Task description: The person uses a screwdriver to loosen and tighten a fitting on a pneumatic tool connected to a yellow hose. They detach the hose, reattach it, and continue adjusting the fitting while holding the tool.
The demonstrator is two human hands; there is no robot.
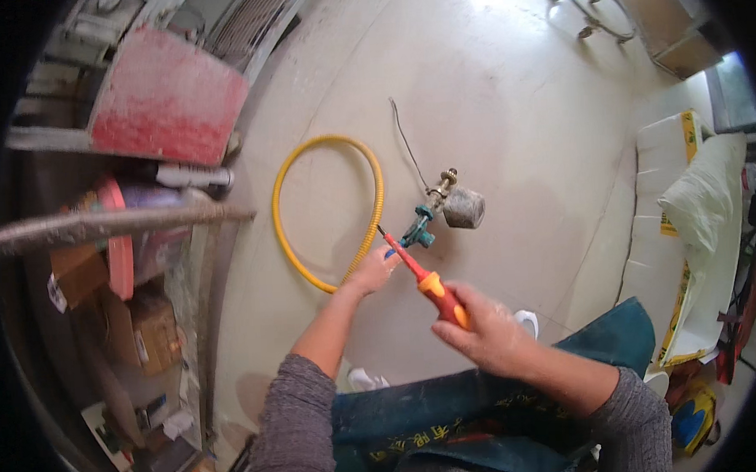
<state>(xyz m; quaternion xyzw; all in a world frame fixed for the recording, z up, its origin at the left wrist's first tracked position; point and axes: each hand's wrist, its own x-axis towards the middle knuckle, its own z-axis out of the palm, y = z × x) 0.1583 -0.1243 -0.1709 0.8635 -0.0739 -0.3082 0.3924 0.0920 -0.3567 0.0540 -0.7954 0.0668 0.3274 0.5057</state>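
My right hand (490, 331) is closed around the handle of a red and yellow screwdriver (431, 286). Its dark tip points up and left, close to the yellow corrugated hose (287, 233). My left hand (374, 270) has its fingers closed at the hose, beside a small blue fitting (390, 253); exactly how they grip is partly hidden. Just past the fingertips is a teal gas regulator (417, 227), joined to a brass valve (438, 191). A worn grey block-like piece (464, 208) adjoins the valve. The hose loops over the floor.
A thin dark wire (405, 138) extends from the valve across the pale floor (490, 88). Cluttered shelving with a wooden bar (124, 223) and a red panel (169, 97) lines the left. White taped packages (663, 190) stand right; a wheeled ring stand (592, 11) is farther off.
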